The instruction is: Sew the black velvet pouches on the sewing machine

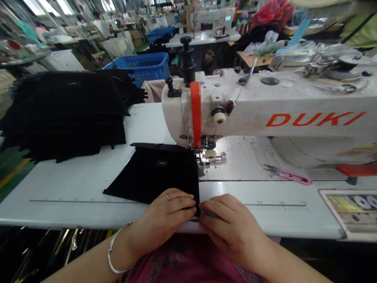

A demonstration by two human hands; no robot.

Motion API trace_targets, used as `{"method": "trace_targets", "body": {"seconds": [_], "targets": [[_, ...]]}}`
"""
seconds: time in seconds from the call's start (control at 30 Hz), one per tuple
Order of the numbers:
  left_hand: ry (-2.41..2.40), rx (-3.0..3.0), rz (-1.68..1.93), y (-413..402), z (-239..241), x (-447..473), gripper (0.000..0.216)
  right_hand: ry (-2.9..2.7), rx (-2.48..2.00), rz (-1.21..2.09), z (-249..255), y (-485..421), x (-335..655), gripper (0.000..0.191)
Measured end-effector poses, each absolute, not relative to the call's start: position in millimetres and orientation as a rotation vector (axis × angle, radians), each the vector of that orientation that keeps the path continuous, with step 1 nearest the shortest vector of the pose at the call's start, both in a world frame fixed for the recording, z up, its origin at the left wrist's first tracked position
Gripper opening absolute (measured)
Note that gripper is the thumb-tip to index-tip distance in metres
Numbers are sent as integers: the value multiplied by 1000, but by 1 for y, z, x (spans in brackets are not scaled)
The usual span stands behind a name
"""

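A black fabric panel (153,173) with a small label lies on the white table, its right edge by the presser foot (210,157) of the sewing machine (250,106). My left hand (172,208) wears a ring and is closed on the panel's near right corner, fingertips pressed to the cloth. Against the same corner from the right, my right hand (228,220) has its fingers bent together. A bit of something grey shows under its fingers, too hidden to name. The two hands almost touch at the fingertips.
On the table's left rises a stack of black fabric pieces (64,114). Pink thread snips (290,175) rest under the machine arm. Behind stands a blue crate (141,65). A printed ruler (273,207) runs along the table's front edge (88,226).
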State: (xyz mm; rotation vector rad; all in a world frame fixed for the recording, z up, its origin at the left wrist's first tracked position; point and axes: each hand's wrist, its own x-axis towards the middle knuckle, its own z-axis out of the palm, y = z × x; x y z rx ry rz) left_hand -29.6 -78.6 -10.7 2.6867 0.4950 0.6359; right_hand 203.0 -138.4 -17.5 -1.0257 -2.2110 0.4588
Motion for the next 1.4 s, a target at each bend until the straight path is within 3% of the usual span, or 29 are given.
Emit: {"method": "trace_targets", "body": {"seconds": [0.13, 0.33, 1.4], "targets": [[464, 2668, 623, -75, -10, -31, 23, -2091, -1070, 573, -18, -140, 206, 13], [447, 2664, 609, -73, -9, -30, 21, -2199, -933, 509, -16, -136, 206, 35], [472, 2858, 559, 13, -15, -16, 18, -2387, -1062, 388, -4, -61, 213, 25]]}}
